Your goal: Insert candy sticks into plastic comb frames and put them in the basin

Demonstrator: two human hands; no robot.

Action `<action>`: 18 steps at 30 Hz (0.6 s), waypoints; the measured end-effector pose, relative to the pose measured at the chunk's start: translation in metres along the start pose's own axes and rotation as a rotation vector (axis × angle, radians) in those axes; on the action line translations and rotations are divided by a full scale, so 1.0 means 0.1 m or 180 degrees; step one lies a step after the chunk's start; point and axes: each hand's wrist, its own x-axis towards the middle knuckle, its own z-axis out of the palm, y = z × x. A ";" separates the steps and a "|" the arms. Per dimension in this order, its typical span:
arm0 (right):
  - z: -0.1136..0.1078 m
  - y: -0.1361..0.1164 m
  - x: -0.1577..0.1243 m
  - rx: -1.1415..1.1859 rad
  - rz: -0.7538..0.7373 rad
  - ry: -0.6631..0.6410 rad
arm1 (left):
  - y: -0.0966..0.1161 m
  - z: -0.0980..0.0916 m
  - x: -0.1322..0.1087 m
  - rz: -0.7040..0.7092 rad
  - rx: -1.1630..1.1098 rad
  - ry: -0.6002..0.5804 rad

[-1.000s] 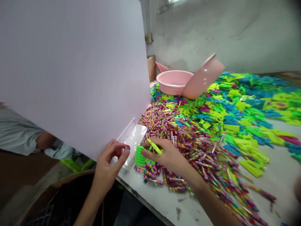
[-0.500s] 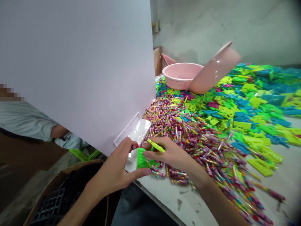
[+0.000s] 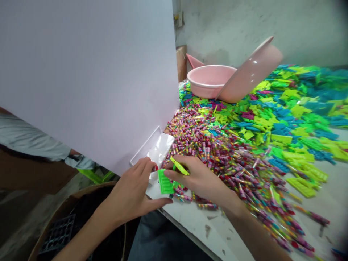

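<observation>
green plastic piece [image 3: 165, 182] | right hand [image 3: 198, 179] pinching it | left hand [image 3: 133, 194] spread, fingertips at clear packet [image 3: 160, 150]

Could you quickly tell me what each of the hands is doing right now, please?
Left hand: fingers curled at the clear bag; any grip cannot be told.
Right hand: closed on a yellow strip.

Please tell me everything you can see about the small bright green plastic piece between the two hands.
The green piece is a flat, bright green rectangle, plastic by its look, with fine parallel ribs across its face. It lies tilted near the edge of the white table, beside a clear packet. A finger of the right hand rests on its upper end; the thumb of the left hand reaches just below it. Striped candy sticks lie beside it.
</observation>
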 end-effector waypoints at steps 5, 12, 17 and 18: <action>0.06 0.03 0.01 -0.0330 -0.0104 0.0137 | 0.01 0.06 -0.02 0.0037 0.0161 0.0143; 0.17 0.05 -0.02 -0.0373 -0.0003 0.0213 | -0.04 0.19 -0.08 0.0159 0.0442 0.0257; 0.21 0.04 -0.05 -0.0500 0.0018 0.0209 | -0.09 0.22 -0.12 0.0234 0.0461 0.0388; 0.21 0.05 -0.05 -0.0476 -0.0010 0.0174 | -0.09 0.23 -0.12 0.0244 0.0493 0.0420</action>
